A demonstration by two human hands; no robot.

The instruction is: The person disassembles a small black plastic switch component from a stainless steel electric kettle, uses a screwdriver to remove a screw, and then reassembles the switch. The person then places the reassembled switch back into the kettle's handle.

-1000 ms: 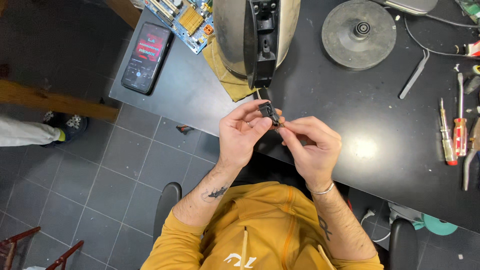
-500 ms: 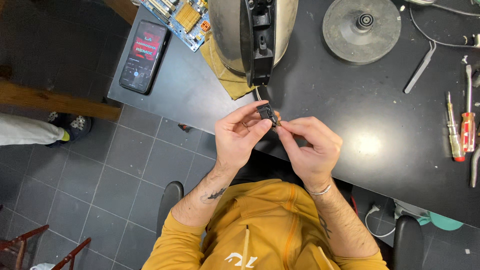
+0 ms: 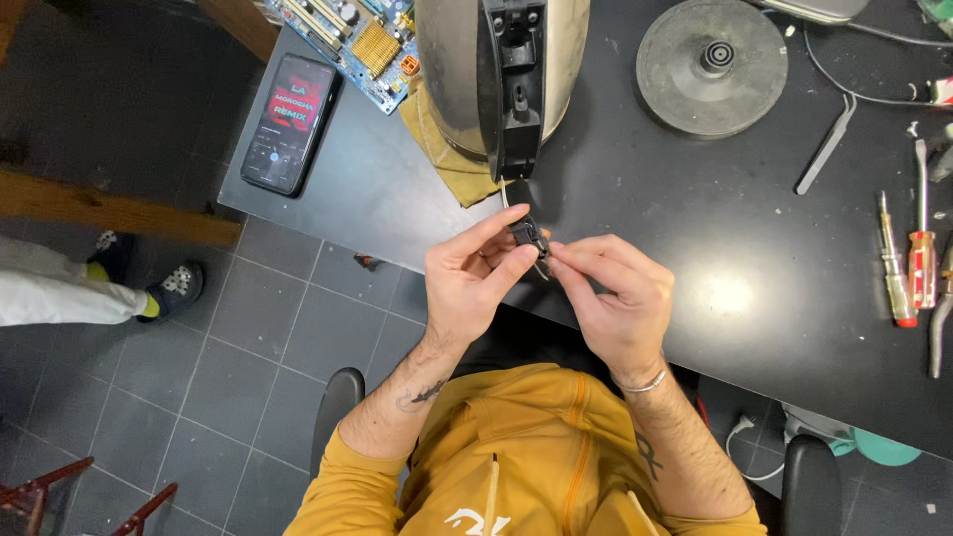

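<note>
Holding a small black part [image 3: 528, 236] between both hands just below the handle end of a metal kettle [image 3: 501, 74] lying on its side on a black table [image 3: 635, 238].

The left hand [image 3: 475, 278] pinches the part between thumb and forefinger, and the right hand [image 3: 615, 298] meets it from the other side, its fingertips [image 3: 558, 254] pressed to the same piece; a thin wire seems to run from the part up to the kettle's black handle. A yellow cloth [image 3: 447, 149] lies under the kettle. To the kettle's left are a circuit board [image 3: 347, 30] and, just beyond it, a smartphone [image 3: 290, 121] with a lit screen. To the kettle's right sit a round grey base [image 3: 711, 65], then tweezers [image 3: 824, 147], and farther right screwdrivers [image 3: 908, 263] near the table's edge.
</note>
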